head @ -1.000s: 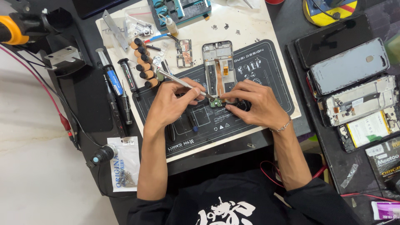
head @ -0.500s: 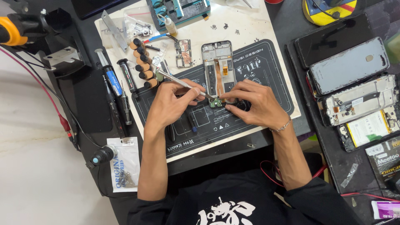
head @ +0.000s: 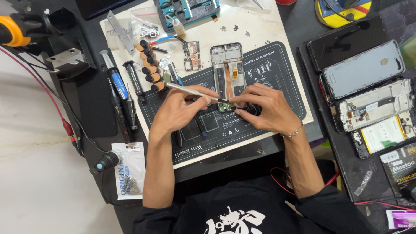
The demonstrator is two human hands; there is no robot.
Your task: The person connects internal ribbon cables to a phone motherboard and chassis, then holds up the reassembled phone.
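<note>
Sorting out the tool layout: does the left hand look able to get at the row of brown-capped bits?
Probably yes: the brown-capped bits lie just beyond the left hand, nothing between, though it holds tweezers.

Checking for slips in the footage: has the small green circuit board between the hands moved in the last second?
No. The small green circuit board sits at the same spot just below the open phone frame, on the dark work mat.

yellow reel cut off at top, small board half hidden by fingers
</note>
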